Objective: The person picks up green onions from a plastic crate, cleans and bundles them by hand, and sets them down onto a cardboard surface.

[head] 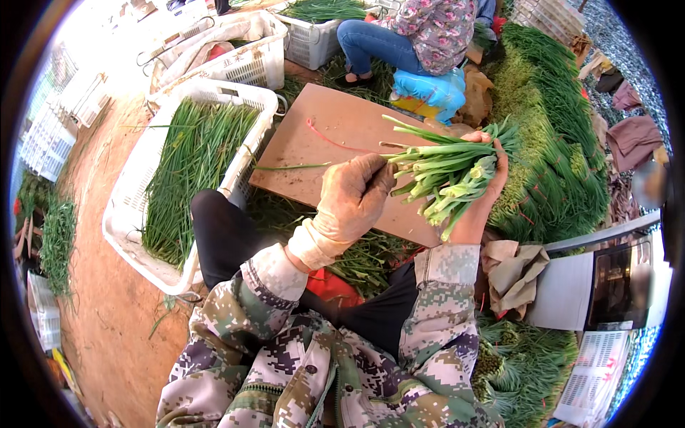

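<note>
My right hand [495, 171] is shut around a bunch of green stalks [433, 166], probably garlic chives or flower stems, whose pale cut ends point left and down. My left hand [353, 200], in a worn, stained glove, pinches the end of a stalk at the bunch's left side. Both hands are above a brown board [321, 128], on which lie a thin red tie [334, 140] and a loose green stalk [293, 166]. Left of the board, a white plastic crate [128, 187] holds long green leaves [195, 160].
Another white crate [241, 64] stands beyond the first. A person [406, 43] sits past the board on a blue bag [431, 91]. Tied green bundles [551, 150] are piled at the right, with more [524, 364] below. Loose trimmings [364, 259] lie under the board's near edge.
</note>
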### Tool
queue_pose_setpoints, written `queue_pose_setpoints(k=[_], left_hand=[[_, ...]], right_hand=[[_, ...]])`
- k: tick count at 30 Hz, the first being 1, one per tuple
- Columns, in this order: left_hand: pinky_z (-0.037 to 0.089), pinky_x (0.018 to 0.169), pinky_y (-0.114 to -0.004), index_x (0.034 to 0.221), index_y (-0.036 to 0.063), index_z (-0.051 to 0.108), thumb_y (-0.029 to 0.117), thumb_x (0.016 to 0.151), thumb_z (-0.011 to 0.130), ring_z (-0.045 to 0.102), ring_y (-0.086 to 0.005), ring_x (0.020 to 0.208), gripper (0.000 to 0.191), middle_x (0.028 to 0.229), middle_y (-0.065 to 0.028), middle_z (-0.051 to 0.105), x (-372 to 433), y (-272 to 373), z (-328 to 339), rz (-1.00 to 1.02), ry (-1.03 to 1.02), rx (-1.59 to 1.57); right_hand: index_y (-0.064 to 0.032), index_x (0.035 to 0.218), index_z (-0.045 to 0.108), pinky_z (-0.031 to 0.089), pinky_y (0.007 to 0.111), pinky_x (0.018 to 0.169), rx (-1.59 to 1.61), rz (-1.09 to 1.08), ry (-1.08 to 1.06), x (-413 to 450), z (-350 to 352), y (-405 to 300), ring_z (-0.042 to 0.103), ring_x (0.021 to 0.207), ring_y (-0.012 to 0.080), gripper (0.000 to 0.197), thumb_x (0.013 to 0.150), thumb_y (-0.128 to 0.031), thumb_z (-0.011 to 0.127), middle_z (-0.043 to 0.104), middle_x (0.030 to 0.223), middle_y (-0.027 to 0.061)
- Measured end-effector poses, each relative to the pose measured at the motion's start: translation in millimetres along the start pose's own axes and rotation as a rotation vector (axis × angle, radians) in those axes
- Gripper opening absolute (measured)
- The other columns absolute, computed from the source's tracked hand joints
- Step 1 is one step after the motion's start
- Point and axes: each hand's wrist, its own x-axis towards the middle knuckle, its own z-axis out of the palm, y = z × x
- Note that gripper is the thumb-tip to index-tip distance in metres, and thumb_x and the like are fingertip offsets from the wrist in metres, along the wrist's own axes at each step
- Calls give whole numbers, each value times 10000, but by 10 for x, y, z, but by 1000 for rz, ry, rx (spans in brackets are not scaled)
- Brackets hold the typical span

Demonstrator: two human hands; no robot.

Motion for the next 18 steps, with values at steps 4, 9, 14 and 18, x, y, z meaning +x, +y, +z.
queue_pose_setpoints(k=[4, 9, 14, 18], left_hand=[[400, 491, -204, 977, -42, 656, 159, 976, 609, 500, -70, 521, 206, 717, -32, 626, -140, 35, -25, -159, 227, -251], [430, 451, -266, 891, -21, 623, 199, 965, 610, 513, -147, 444, 233, 650, -73, 607, -524, -104, -569, -219, 587, -357], [478, 551, -284, 790, 97, 573, 212, 952, 570, 377, -79, 474, 199, 587, 49, 438, -1126, -667, -1891, -236, 914, -670], [484, 534, -300, 705, 37, 558, 146, 928, 548, 425, -115, 429, 249, 549, -39, 492, -1296, -355, -1415, -327, 487, -277]], right_hand=[[-20, 909, 575, 522, 294, 843, 53, 20, 10, 37, -121, 25, 596, 866, 188, 137, 869, -126, 651, 613, 868, 63], [-24, 901, 598, 526, 314, 849, 94, -20, 10, 62, -344, -92, 598, 856, 199, 141, 855, -139, 664, 625, 880, 78], [-47, 904, 614, 486, 357, 903, 52, -110, -92, 132, -588, -718, 580, 944, 224, 153, 857, -190, 640, 621, 933, 81], [-43, 886, 589, 480, 352, 895, -61, -194, -100, 127, -507, -986, 579, 940, 207, 154, 868, -192, 628, 608, 906, 66]])
